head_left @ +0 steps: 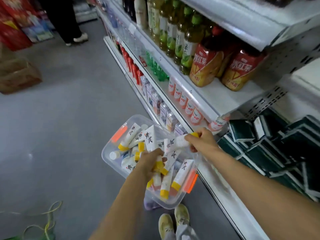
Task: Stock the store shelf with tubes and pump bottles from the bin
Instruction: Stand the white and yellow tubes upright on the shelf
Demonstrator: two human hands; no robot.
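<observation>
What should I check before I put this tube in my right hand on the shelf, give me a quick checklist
1. Right hand grips a tube with a yellow cap: ok.
2. Left hand holds more tubes over the clear bin: ok.
3. Bin seated steadily: cannot tell, its support is hidden.
4. Free gap on the shelf beside the bin: cannot tell, blurred.
5. Row of white and orange bottles on the shelf above stands upright, out of the way: ok.
</observation>
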